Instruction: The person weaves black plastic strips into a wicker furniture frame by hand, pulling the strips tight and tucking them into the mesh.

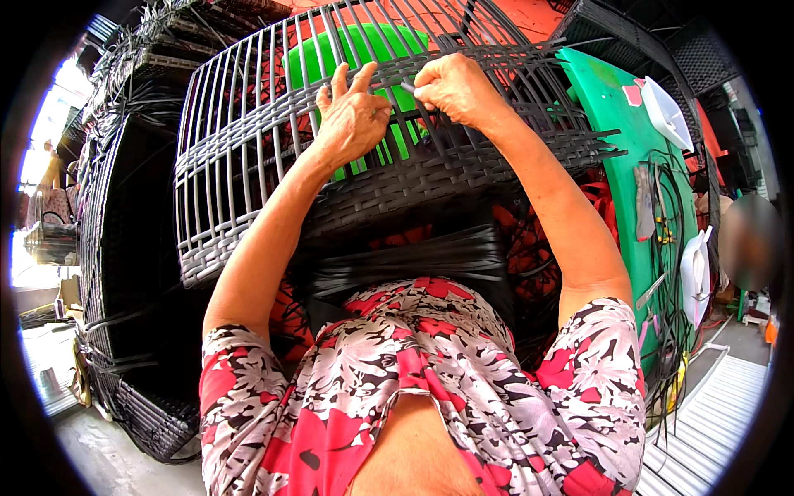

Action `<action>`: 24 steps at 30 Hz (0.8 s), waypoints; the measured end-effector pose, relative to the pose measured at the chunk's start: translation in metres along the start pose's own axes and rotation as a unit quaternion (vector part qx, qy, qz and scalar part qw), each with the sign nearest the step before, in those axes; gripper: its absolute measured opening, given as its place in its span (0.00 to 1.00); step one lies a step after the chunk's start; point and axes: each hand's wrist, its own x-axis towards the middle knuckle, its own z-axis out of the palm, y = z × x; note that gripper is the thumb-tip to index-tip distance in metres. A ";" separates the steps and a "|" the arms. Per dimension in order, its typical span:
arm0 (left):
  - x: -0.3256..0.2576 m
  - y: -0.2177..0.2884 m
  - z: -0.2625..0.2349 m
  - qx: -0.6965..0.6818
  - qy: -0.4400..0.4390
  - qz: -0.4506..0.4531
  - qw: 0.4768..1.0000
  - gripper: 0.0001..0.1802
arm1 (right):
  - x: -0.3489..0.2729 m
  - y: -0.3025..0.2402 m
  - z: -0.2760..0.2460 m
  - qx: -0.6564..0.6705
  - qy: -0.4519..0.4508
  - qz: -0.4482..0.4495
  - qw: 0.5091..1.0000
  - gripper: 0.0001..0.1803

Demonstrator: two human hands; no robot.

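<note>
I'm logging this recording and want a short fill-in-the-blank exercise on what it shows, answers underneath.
1. The hand with raised, spread fingers is the person's own ____ one, while the other hand has curled fingers.
2. To the right of the woven frame is a table whose top is ____ in colour.
3. The strips gathered just in front of the person's waist are ____ in colour.
4. The person's shirt is printed with a pattern of ____.

Missing words: left; green; black; flowers.
</note>
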 end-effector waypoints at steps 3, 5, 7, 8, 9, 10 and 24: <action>0.007 -0.010 0.007 0.033 -0.058 0.032 0.997 0.17 | 0.001 0.001 0.007 -0.111 -0.009 -0.055 0.992 0.06; 0.008 -0.009 0.008 0.045 -0.082 0.021 0.995 0.18 | 0.002 -0.001 0.017 -0.218 0.011 -0.112 0.970 0.07; 0.011 -0.012 0.011 0.030 -0.079 0.003 0.996 0.20 | 0.005 -0.007 0.019 -0.216 -0.040 -0.074 0.973 0.08; 0.012 -0.013 0.012 0.027 -0.081 -0.003 0.996 0.19 | 0.006 -0.011 0.018 -0.212 -0.059 -0.064 0.973 0.08; 0.013 -0.011 0.011 0.024 -0.081 -0.008 0.996 0.19 | 0.007 -0.013 0.017 -0.208 -0.079 -0.055 0.973 0.08; 0.013 -0.011 0.011 0.011 -0.077 -0.011 0.997 0.17 | 0.014 -0.001 0.020 -0.192 -0.089 -0.031 0.977 0.08; 0.003 -0.019 -0.015 -0.307 0.059 -0.033 0.949 0.09 | -0.007 0.000 0.026 -0.008 0.115 -0.222 0.968 0.12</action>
